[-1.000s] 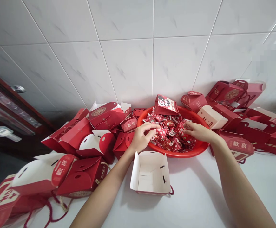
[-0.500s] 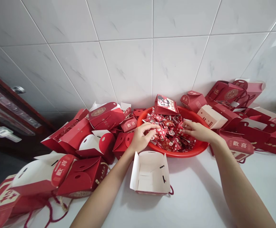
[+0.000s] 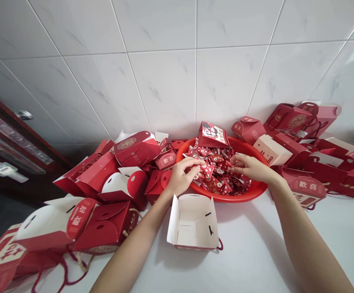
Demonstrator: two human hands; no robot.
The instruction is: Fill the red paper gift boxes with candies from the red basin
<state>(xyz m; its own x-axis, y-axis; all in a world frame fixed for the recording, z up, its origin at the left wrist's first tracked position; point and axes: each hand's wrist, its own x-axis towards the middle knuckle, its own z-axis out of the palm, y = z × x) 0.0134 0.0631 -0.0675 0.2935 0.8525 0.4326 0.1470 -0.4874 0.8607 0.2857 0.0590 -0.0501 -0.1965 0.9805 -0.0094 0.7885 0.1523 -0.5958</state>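
Observation:
A red oval basin [image 3: 256,191] holds a heap of red wrapped candies [image 3: 216,185] with white patterns. At the basin's left side, my left hand [image 3: 181,173] has its thumb and fingers closed on one dotted candy [image 3: 206,171]. Opposite it, over the right part of the heap, my right hand [image 3: 253,167] is bent with its fingertips closed around a small red candy [image 3: 228,164]. In front of the basin stands an open gift box [image 3: 192,224], its cream inside facing up and a dark red cord at its right.
A red box with a printed couple [image 3: 213,134] rests on the basin's back rim. Red gift boxes crowd the left [image 3: 103,228] and the right [image 3: 308,187]. Behind runs a tiled wall [image 3: 164,89]. Keys [image 3: 7,171] hang at a wooden cabinet on the left.
My right hand's fingertips have shifted slightly left, and a small candy shows at them. My left hand stays on the dotted candy.

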